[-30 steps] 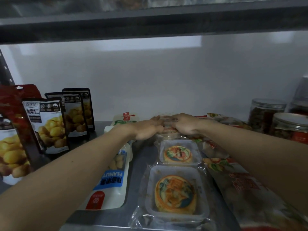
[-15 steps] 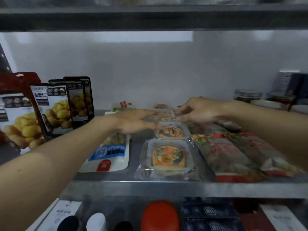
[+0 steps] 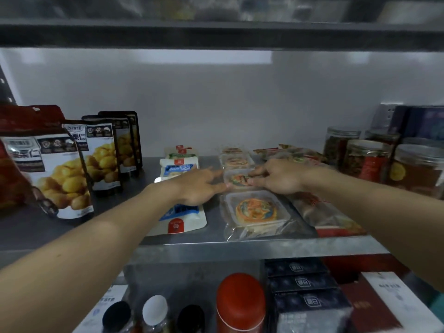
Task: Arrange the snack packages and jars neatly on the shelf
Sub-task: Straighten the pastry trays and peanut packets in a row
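A row of clear-wrapped pastry trays runs front to back down the middle of the metal shelf (image 3: 240, 248). The front tray (image 3: 254, 210) lies near the edge. Behind it is a second tray (image 3: 236, 180) with both hands on it. My left hand (image 3: 199, 186) lies flat, fingers stretched against the tray's left side. My right hand (image 3: 276, 176) has its fingers curled on the tray's right rim. Two further trays (image 3: 236, 162) lie behind. White peanut bags (image 3: 182, 219) lie flat under my left wrist. Jars (image 3: 367, 159) stand at the right.
Chestnut pouches (image 3: 57, 176) stand upright in a row at the left. Red and green snack bags (image 3: 331, 217) lie flat right of the trays. Dark boxes (image 3: 422, 121) stand behind the jars. On the lower shelf are a red-capped bottle (image 3: 240, 301), small bottles and dark boxes (image 3: 302, 284).
Both hands have drawn back toward me, from a tray deep in the row to the second tray from the front. The view has pulled back, showing the lower shelf.
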The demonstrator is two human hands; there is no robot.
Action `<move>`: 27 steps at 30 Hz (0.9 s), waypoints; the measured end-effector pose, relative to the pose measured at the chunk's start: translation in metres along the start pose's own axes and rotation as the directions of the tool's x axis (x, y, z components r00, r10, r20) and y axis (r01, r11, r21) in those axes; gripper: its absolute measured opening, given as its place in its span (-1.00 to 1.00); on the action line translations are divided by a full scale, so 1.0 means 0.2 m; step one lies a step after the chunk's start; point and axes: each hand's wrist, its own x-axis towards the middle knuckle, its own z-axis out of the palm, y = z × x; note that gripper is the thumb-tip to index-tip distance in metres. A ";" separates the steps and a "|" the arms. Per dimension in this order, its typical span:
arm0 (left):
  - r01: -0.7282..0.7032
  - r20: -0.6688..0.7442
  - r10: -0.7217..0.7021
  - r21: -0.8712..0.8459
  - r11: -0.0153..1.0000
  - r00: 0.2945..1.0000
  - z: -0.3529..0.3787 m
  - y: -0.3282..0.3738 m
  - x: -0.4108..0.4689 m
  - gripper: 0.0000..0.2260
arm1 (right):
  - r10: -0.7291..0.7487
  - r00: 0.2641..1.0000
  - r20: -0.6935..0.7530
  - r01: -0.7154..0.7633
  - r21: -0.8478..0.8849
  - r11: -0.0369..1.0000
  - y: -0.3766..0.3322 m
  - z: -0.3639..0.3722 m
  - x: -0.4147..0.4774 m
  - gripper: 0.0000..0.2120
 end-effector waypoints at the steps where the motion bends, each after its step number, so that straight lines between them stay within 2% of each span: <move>1: 0.003 0.004 -0.003 0.006 1.000 1.000 0.00 0.00 0.00 -0.48 | -0.006 1.000 -0.002 0.006 0.002 1.000 0.00 0.00 0.01 -0.58; 5: 0.002 0.006 -0.003 0.060 0.998 1.000 -0.02 0.03 -0.01 -0.50 | -0.020 0.999 -0.026 0.021 0.013 1.000 0.02 0.02 0.01 -0.53; 9: -0.013 -0.100 0.015 0.020 1.000 0.995 -0.03 0.09 -0.12 -0.40 | -0.106 0.986 -0.132 0.113 0.046 0.993 0.05 -0.01 -0.05 -0.36; 11: -0.040 -0.086 0.040 -0.004 0.999 0.995 -0.03 0.13 -0.21 -0.24 | -0.201 0.976 -0.080 0.203 0.020 0.979 0.05 -0.04 -0.13 -0.25; 13: -0.087 -0.004 0.087 0.019 0.996 0.996 -0.01 0.16 -0.29 -0.13 | -0.256 0.967 0.020 0.256 -0.030 0.966 0.04 -0.03 -0.21 -0.22; 16: -0.163 0.083 0.151 0.158 0.974 0.985 0.05 0.18 -0.31 -0.11 | -0.278 0.954 0.115 0.288 -0.085 0.954 0.04 0.04 -0.26 -0.21; 20: -0.175 0.121 0.151 0.221 0.959 0.981 0.08 0.17 -0.25 -0.21 | -0.252 0.965 0.078 0.256 -0.052 0.965 0.03 0.08 -0.30 -0.20; 24: -0.172 0.121 0.149 0.216 0.961 0.981 0.08 0.17 -0.23 -0.25 | -0.263 0.965 0.026 0.264 -0.062 0.963 0.02 0.09 -0.33 -0.25; 27: -0.136 0.096 0.125 0.128 0.982 0.988 0.07 0.18 -0.29 -0.20 | -0.263 0.964 0.026 0.264 -0.064 0.962 0.00 0.08 -0.35 -0.29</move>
